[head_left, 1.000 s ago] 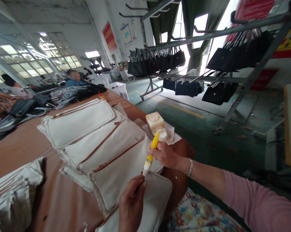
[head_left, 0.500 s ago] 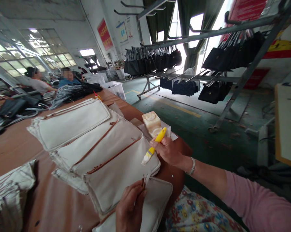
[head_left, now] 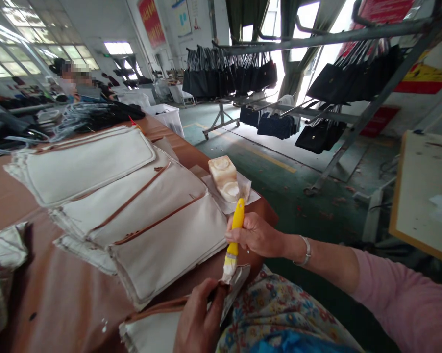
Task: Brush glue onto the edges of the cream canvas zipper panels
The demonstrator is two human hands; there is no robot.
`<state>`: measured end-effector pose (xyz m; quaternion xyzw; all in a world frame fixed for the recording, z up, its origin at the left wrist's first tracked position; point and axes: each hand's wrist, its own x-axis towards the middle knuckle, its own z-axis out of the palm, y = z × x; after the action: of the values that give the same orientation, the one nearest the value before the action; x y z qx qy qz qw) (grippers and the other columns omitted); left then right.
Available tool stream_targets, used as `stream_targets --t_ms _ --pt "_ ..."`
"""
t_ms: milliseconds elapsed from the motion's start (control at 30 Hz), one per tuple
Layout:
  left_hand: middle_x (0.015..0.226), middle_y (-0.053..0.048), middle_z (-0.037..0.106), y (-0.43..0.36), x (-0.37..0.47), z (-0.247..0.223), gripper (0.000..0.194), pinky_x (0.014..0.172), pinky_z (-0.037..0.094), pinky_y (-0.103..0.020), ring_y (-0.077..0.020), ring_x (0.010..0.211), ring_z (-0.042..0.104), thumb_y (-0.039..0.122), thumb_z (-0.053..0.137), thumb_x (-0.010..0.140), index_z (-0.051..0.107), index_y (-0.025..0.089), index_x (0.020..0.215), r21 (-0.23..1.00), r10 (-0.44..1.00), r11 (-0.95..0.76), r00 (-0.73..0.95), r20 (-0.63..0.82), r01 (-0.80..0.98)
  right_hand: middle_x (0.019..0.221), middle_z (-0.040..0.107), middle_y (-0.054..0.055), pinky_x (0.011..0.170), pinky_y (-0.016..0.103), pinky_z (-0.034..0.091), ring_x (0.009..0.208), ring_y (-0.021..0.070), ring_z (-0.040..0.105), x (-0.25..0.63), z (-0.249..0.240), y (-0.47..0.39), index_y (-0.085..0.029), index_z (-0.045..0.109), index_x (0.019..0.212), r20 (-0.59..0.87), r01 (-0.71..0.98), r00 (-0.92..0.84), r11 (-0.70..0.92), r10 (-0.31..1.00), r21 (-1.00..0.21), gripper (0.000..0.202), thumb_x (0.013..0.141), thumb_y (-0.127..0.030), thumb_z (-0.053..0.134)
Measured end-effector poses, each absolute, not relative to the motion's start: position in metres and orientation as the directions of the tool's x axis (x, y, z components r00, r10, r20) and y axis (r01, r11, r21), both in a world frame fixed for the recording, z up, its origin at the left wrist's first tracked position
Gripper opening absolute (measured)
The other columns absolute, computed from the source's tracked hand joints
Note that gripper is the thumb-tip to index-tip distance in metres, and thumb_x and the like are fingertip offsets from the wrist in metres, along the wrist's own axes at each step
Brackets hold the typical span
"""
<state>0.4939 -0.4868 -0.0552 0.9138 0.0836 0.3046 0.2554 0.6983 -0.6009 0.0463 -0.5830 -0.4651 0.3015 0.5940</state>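
Note:
My right hand [head_left: 256, 235] is closed round the handle of a yellow brush [head_left: 237, 220], tilted with its bristles down. White paste coats the bristles, which touch a brown strip at the edge of a cream panel [head_left: 158, 331]. My left hand [head_left: 202, 314] pinches that panel's brown-trimmed edge close to the bristles; part of the panel is hidden beneath the fingers. Just beyond the brush, a paste-smeared container [head_left: 223, 174] lies on a white sheet [head_left: 251, 189]. Stacked cream panels with brown trim [head_left: 169, 245] overlap to the left of my hands.
The brown-covered table [head_left: 74, 304] carries another bundle of cream pieces [head_left: 0, 264] at the left. Dark bags [head_left: 202, 81] hang from a metal rack [head_left: 331, 37] across the aisle. A pale-topped table [head_left: 427, 191] stands at right. A person [head_left: 85, 90] sits at the far left.
The brush has come down from above the stack to the panel edge at my left hand. That panel has tilted and pulled nearer to me. The view has shifted slightly.

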Motion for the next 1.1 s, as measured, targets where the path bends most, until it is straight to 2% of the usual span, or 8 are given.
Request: stream_targets --t_ms 133,300,533,667,800,900,1000,1100 --pt "0.088 0.000 0.073 -0.493 0.493 -0.055 0.007 0.075 0.057 -0.018 -0.0121 0.080 0.070 0.029 0.058 0.091 0.062 0.023 0.092 0.571 0.300 -0.817 0.792 0.531 -0.074 0.063 0.053 -0.001 0.056 0.022 0.037 0.058 0.0108 0.044 0.701 0.058 -0.610 -0.015 0.057 0.069 0.200 0.227 0.196 0.154 0.960 -0.962 0.033 0.089 -0.041 0.056" --pt "0.099 -0.001 0.072 -0.493 0.491 -0.053 0.017 0.081 0.056 -0.020 -0.0121 0.088 0.070 0.017 0.057 0.090 0.056 0.023 0.106 0.473 0.143 -0.848 0.755 0.640 -0.240 0.064 0.052 -0.001 0.058 0.022 0.037 0.060 0.0116 0.046 0.695 0.067 -0.610 -0.016 0.055 0.070 0.332 0.431 0.293 0.186 0.897 -0.883 0.029 0.091 -0.037 0.055" --pt "0.088 0.001 0.070 -0.491 0.492 -0.053 0.004 0.072 0.053 -0.019 -0.0100 0.075 0.067 0.020 0.055 0.092 0.057 0.023 0.093 0.561 0.224 -0.815 0.814 0.536 -0.145 0.060 0.049 -0.003 0.056 0.022 0.035 0.055 0.0102 0.043 0.672 0.070 -0.619 -0.018 0.052 0.068 0.338 0.543 0.115 0.226 0.934 -0.809 0.024 0.091 -0.026 0.050" --pt "0.095 0.000 0.071 -0.489 0.495 -0.059 0.010 0.076 0.054 -0.020 -0.0116 0.083 0.068 0.021 0.056 0.092 0.059 0.024 0.101 0.565 0.202 -0.805 0.812 0.548 -0.181 0.062 0.052 -0.001 0.058 0.023 0.037 0.057 0.0112 0.045 0.678 0.078 -0.623 -0.018 0.052 0.069 0.403 0.624 0.174 0.216 0.899 -0.751 0.026 0.093 -0.028 0.049" --pt "0.092 -0.001 0.071 -0.483 0.496 -0.068 0.010 0.076 0.055 -0.019 -0.0120 0.082 0.069 0.024 0.056 0.092 0.061 0.024 0.100 0.593 0.283 -0.801 0.821 0.496 -0.082 0.069 0.056 0.001 0.060 0.024 0.039 0.061 0.0124 0.049 0.676 0.068 -0.616 -0.018 0.054 0.073 0.385 0.631 0.168 0.201 0.907 -0.749 0.022 0.092 -0.029 0.050" --pt "0.090 -0.004 0.070 -0.475 0.491 -0.075 0.014 0.074 0.056 -0.020 -0.0130 0.080 0.069 0.025 0.052 0.094 0.063 0.022 0.103 0.507 0.265 -0.861 0.812 0.520 -0.044 0.065 0.054 0.000 0.058 0.025 0.039 0.058 0.0122 0.047 0.673 0.066 -0.621 -0.019 0.055 0.074 0.333 0.563 0.120 0.212 0.935 -0.799 0.020 0.091 -0.028 0.053" --pt "0.104 -0.011 0.068 -0.466 0.479 -0.083 0.025 0.081 0.057 -0.027 -0.0190 0.096 0.068 0.028 0.053 0.094 0.058 0.020 0.117 0.321 0.223 -0.947 0.755 0.616 0.018 0.064 0.053 0.002 0.055 0.028 0.040 0.057 0.0137 0.047 0.678 0.065 -0.639 -0.021 0.059 0.074 0.327 0.486 0.294 0.154 0.898 -0.860 0.023 0.092 -0.033 0.055" --pt "0.109 -0.017 0.067 -0.461 0.472 -0.091 0.042 0.085 0.057 -0.038 -0.0255 0.102 0.066 0.039 0.050 0.094 0.049 0.014 0.127 0.246 0.314 -0.948 0.704 0.638 0.200 0.067 0.057 0.009 0.049 0.033 0.037 0.056 0.0145 0.050 0.696 0.049 -0.651 -0.022 0.069 0.076 0.328 0.391 0.577 0.099 0.748 -0.915 0.018 0.087 -0.036 0.066"
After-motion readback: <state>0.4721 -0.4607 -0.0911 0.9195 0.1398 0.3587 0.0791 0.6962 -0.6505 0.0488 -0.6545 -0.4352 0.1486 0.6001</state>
